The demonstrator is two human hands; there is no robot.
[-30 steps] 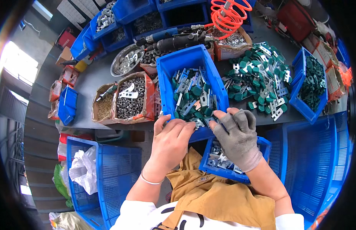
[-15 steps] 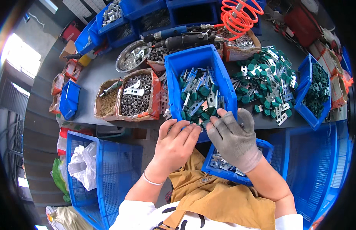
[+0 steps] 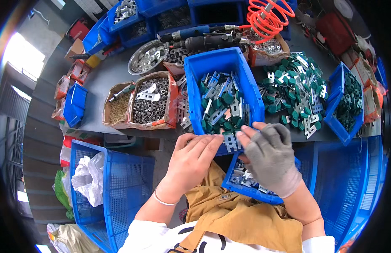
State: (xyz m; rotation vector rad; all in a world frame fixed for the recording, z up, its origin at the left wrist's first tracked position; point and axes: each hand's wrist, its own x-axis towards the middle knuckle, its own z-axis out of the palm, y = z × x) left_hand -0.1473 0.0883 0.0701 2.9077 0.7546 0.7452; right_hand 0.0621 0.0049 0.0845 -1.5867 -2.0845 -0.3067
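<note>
In front of me stands a blue bin [image 3: 256,103] holding several flat slotted metal brackets with green ends. Over its near edge, one silvery bracket [image 3: 230,143] with a green end shows between my hands. My bare left hand [image 3: 189,162] has its fingers pressed together, their tips on the bracket's left side. My right hand [image 3: 271,158], in a grey glove with bare fingertips, is beside the bracket's right side. Its fingers are loosely bent and apart, with the thumb below. Below that hand, a smaller blue bin [image 3: 250,194] holds plain metal pieces, partly hidden by the hand.
Right of the bin lies a heap of green-ended brackets [image 3: 294,88], then another blue bin [image 3: 332,116]. Cardboard boxes of nuts [image 3: 151,101] and small screws [image 3: 118,109] sit left. Power tools [image 3: 208,42] lie behind. Blue crates [image 3: 130,189] flank me below the table.
The bracket between my hands has come into view at the bin's near edge. My right hand has shifted right and slightly down, its fingers parting from my left hand. The view has shifted slightly.
</note>
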